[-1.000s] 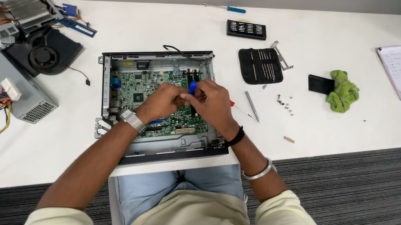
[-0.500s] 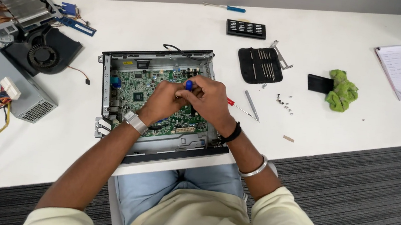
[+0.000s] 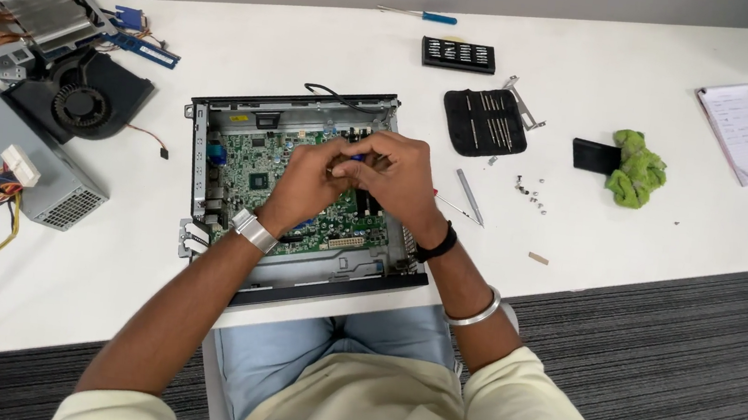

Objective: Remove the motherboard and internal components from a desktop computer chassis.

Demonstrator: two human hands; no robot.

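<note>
Head view: open computer chassis (image 3: 215, 126) sits mid-surface (image 3: 317, 53), long axis left-right, green motherboard (image 3: 253, 163) facing up. Left hand (image 3: 301, 188) and right hand (image 3: 396, 180) are curled together over the board, pinching a small blue-tipped part (image 3: 357, 157); exact grip unclear.

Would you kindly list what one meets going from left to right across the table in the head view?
Grey power supply → black fan → open computer case → left hand → right hand → black tool pouch → loose screws → green cloth → notepad.
</note>
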